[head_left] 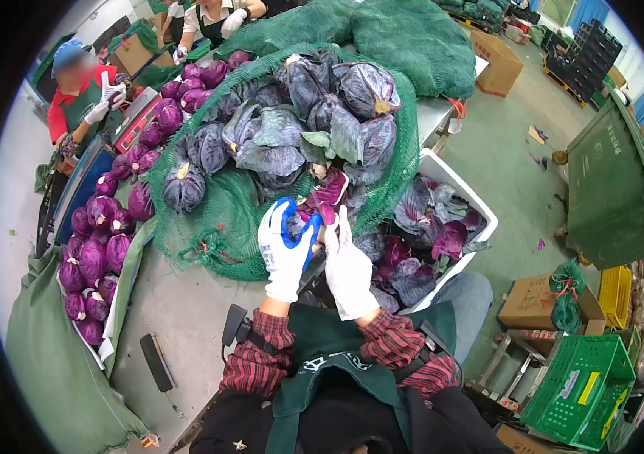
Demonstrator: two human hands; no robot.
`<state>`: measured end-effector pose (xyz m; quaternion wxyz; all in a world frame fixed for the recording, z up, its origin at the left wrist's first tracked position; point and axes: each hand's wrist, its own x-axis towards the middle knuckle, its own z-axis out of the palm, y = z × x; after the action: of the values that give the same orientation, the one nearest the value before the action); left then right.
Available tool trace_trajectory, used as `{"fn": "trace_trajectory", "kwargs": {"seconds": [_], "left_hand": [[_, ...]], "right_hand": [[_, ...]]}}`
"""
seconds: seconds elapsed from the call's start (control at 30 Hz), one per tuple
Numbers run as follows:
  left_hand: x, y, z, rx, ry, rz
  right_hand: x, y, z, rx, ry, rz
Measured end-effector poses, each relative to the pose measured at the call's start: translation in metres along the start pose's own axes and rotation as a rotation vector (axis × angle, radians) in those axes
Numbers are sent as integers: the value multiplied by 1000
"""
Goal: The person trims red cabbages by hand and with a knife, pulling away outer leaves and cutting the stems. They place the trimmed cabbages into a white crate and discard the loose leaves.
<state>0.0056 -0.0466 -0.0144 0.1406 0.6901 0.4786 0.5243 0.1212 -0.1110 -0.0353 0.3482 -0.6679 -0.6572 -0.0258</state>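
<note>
My left hand, in a white and blue glove, curves its fingers around a purple cabbage, mostly hidden by the glove. Close to its right, my right hand, in a white glove, touches loose purple leaves with its fingertips; its palm side is hidden. Just beyond both hands, dark unpeeled cabbages are heaped on an open green net bag. Beside my right hand a white bin holds dark and purple leaves.
Peeled purple cabbages line the left side. A knife lies on the table. Full green net bags are at the back. Two co-workers stand across the table. A green wheeled bin and green crate are at right.
</note>
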Motion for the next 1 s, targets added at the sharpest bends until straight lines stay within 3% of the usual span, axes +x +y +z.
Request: {"fn": "trace_trajectory", "kwargs": {"seconds": [0.03, 0.1, 0.23, 0.37, 0.43, 0.53, 0.7, 0.77, 0.83, 0.87, 1.0], "left_hand": [[2, 4, -1, 0, 0, -1], [8, 12, -5, 159, -17, 75], [8, 12, -6, 243, -38, -21], [6, 13, -5, 310, -30, 95], [5, 14, -2, 336, -33, 84], [4, 12, 2, 309, 10, 95], [1, 13, 4, 319, 37, 94], [-1, -1, -4, -36, -51, -27], [0, -6, -20, -304, -122, -82], [0, -14, -29, -354, -198, -116], [1, -20, -55, -432, -273, -246]], "right_hand": [[3, -2, -6, 0, -1, 0], [11, -6, -17, 345, -118, 308], [13, -3, -14, 341, -158, 301], [11, 4, -13, 301, -150, 228], [7, 10, -8, -18, -57, -58], [14, 5, -15, 81, -153, 92], [31, 33, 13, 127, 14, -6], [50, 53, 9, 237, -236, 352], [41, 105, 48, 434, -267, 358], [46, 95, 35, 641, -314, 584], [46, 81, 32, 512, -321, 625]]}}
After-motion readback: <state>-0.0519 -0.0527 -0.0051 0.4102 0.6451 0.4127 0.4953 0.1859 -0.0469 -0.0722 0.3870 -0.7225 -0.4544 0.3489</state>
